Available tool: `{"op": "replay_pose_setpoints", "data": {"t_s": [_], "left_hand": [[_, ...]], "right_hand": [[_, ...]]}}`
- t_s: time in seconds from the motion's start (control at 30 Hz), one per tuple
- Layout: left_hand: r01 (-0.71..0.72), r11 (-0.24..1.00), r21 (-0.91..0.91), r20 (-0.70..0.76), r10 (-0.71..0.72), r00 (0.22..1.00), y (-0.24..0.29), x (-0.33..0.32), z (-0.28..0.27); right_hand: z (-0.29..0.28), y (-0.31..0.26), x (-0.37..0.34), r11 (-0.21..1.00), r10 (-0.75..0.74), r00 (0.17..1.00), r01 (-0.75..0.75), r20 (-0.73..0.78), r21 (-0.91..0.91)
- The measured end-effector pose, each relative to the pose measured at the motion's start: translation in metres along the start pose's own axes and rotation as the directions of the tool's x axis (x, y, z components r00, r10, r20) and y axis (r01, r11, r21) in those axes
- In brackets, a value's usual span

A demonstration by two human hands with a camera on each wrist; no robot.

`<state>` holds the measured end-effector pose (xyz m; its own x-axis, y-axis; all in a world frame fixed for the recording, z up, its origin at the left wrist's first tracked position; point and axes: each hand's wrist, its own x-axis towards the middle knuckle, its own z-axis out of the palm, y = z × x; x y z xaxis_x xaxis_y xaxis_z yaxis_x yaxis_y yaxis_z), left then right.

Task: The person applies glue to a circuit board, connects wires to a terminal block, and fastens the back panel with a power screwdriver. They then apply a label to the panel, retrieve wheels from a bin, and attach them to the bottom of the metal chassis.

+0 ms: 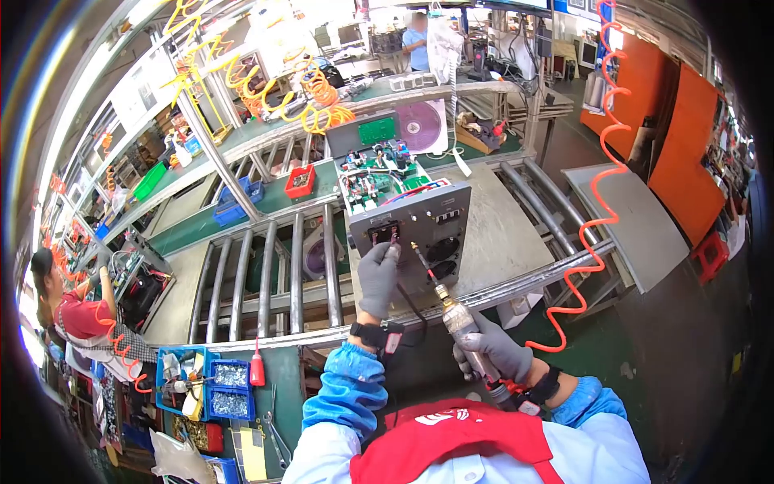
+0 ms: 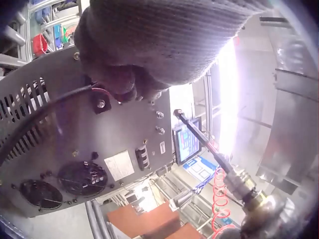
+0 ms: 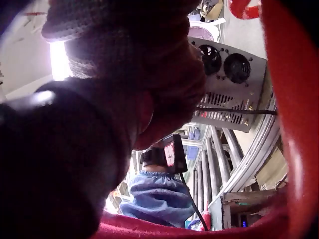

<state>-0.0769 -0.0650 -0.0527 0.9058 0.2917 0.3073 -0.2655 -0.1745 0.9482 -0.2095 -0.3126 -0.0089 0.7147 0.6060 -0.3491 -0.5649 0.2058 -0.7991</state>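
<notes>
A metal equipment case with a dark grey panel (image 1: 423, 231) stands on the bench, its circuit boards (image 1: 383, 173) exposed on top. My gloved left hand (image 1: 377, 282) is up against this panel, fingers curled at the end of a black cable (image 2: 45, 107). A bit of red wire shows by the fingertips in the left wrist view; the rest of that cable end is hidden under the glove. My gloved right hand (image 1: 498, 348) grips a pneumatic screwdriver (image 1: 459, 317). Its long bit (image 2: 199, 137) points toward the panel, the tip apart from the left hand.
Metal rollers (image 1: 266, 278) run left of the case. Blue bins (image 1: 230, 387) of small hardware and a red bottle (image 1: 256, 369) sit at lower left. A coiled orange air hose (image 1: 601, 226) hangs at right. Another person (image 1: 81, 310) works at far left.
</notes>
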Motion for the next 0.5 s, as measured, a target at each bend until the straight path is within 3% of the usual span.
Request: {"op": "replay_pose_setpoints", "data": {"t_s": [0.17, 0.27, 0.5], "left_hand": [[0.036, 0.990, -0.134, 0.038, -0.032, 0.999, 0.012, -0.004, -0.005], [0.145, 0.965, -0.217, 0.096, -0.127, 0.987, 0.008, -0.004, -0.010], [0.045, 0.983, -0.178, -0.005, -0.046, 0.999, -0.008, 0.001, -0.003]], "right_hand": [[0.006, -0.007, 0.025, 0.999, 0.029, 0.998, -0.028, 0.058, -0.016], [0.010, -0.011, 0.032, 0.998, 0.059, 0.997, -0.058, 0.051, -0.015], [0.009, -0.015, 0.038, 0.997, 0.073, 0.995, -0.074, 0.062, 0.011]]}}
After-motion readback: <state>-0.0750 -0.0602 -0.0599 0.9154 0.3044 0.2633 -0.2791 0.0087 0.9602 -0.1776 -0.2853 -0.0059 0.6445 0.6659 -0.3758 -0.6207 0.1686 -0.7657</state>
